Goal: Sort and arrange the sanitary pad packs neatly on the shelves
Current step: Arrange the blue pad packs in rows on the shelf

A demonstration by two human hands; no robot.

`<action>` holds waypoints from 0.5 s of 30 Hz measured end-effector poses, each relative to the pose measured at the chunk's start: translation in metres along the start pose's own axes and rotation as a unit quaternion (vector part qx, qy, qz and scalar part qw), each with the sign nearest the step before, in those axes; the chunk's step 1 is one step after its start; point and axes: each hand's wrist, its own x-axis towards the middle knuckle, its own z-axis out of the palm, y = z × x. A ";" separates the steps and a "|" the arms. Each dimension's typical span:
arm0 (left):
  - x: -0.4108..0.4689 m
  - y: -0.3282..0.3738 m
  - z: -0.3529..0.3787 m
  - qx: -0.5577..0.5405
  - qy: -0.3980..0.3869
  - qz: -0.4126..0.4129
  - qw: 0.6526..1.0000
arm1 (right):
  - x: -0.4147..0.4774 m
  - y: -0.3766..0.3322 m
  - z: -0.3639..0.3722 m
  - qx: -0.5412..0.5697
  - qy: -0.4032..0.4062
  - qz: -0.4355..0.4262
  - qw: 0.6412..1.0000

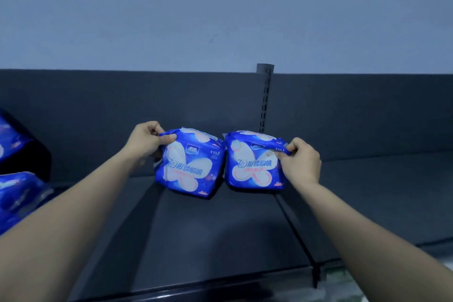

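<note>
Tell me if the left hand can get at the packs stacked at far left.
Probably not now: the left hand pinches a corner of the held pack. Once freed, nothing seems to block the stacked packs.

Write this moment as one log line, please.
left hand: pinches left pack top corner | right hand: pinches right pack top corner | packs: side by side over shelf | other blue packs: far left
</note>
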 end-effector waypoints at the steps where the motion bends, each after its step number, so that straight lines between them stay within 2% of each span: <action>1: -0.001 0.005 0.013 -0.002 -0.004 0.004 1.000 | 0.004 0.007 -0.012 0.000 0.011 0.005 1.000; 6: -0.012 0.033 0.094 -0.027 -0.032 0.017 0.999 | 0.020 0.047 -0.081 0.012 0.060 0.030 0.998; 15: -0.059 0.078 0.262 -0.053 -0.071 0.015 0.996 | 0.048 0.139 -0.229 -0.036 0.133 0.051 0.989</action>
